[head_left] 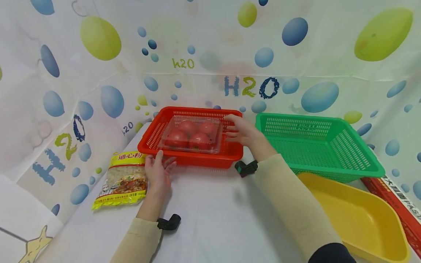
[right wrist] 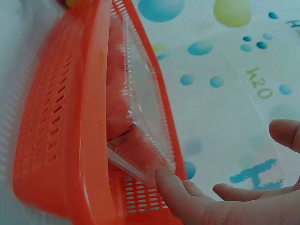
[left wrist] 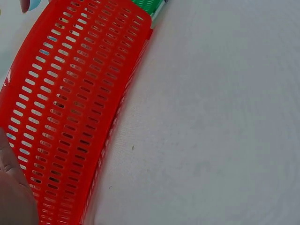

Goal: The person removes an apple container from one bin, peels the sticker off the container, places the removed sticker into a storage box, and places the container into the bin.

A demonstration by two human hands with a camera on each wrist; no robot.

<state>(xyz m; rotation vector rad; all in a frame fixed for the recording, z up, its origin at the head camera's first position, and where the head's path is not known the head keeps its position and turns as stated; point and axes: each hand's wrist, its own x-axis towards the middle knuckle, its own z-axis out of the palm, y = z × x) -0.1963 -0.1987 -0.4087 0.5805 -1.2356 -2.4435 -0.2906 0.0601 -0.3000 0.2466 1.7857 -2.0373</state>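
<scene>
A red plastic basket [head_left: 197,160] sits at the back of the table and holds a clear plastic box [head_left: 217,137] of several tomatoes [head_left: 189,135]. My left hand [head_left: 159,171] is at the basket's front left, thumb up by the rim and fingers loosely bent beside the slotted wall; the left wrist view shows part of this hand [left wrist: 16,192] against the basket [left wrist: 70,108]. Over the basket's right end, my right hand [head_left: 243,132] has its fingers apart. In the right wrist view that hand [right wrist: 225,201] has a fingertip right at the box's corner.
A green basket [head_left: 309,173] stands on the right, with a yellow tray [head_left: 358,219] in front of it. At the far right lies a red pasta package [head_left: 391,197]. A yellow bag of pasta [head_left: 126,179] lies left of my left hand. A balloon-patterned sheet [head_left: 210,44] hangs behind.
</scene>
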